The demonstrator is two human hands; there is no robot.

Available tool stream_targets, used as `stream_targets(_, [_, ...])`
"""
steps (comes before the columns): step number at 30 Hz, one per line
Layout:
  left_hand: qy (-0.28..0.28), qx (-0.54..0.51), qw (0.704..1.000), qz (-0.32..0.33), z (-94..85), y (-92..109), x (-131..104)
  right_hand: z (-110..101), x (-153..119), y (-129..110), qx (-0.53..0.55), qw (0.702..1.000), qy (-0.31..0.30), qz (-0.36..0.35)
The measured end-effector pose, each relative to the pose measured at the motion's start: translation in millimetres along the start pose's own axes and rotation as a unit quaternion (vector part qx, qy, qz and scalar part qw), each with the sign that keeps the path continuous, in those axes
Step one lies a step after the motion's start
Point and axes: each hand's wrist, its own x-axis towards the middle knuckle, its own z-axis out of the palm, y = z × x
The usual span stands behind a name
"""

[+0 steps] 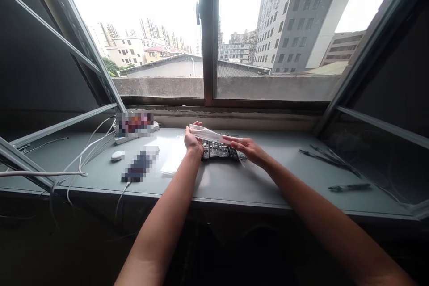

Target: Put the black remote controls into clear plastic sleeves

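Observation:
A thin, translucent white plastic bag [208, 134] is stretched between my two hands above the desk. Its left end is gripped by my left hand [193, 138], whose fingers are curled around it. At the other end, my right hand [250, 148] has its fingers closed on the bag, thumb below. Several black remote controls [214, 150] with light keys lie side by side under the bag, partly covered by it and by my hands. Beside my left forearm is a stack of white sheets or bags [170, 167], partly hidden by the arm.
A power strip [122, 137], white cables [82, 161], a small white case [117, 156] and a blurred-out phone-like item [139, 167] are at left. At right lie dark cable-like strips [330, 161] and a dark pen-like object [348, 187]. Metal shelf posts [97, 49] flank the desk [268, 187].

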Motion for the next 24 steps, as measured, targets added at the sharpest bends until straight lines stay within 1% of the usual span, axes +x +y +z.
stream_targets(7, [0.014, -0.005, 1.000, 0.012, 0.6, 1.4, -1.0, -2.7, -0.7, 1.2, 0.017, 1.000, -0.014, 0.008])
stream_targets(14, [0.047, -0.006, 0.999, 0.024, 1.4, 3.4, -0.4, -2.3, 0.8, 11.4, 0.075, 0.997, -0.020, 0.008])
stream_targets(21, [0.064, -0.021, 0.997, 0.027, -2.0, 5.1, 3.4, 2.8, 0.7, 10.3, 0.117, 0.992, 0.046, 0.008])
stream_targets(24, [0.053, -0.023, 0.998, 0.029, -4.4, 5.9, 3.1, 5.3, 2.4, 13.1, 0.153, 0.986, 0.062, 0.009])
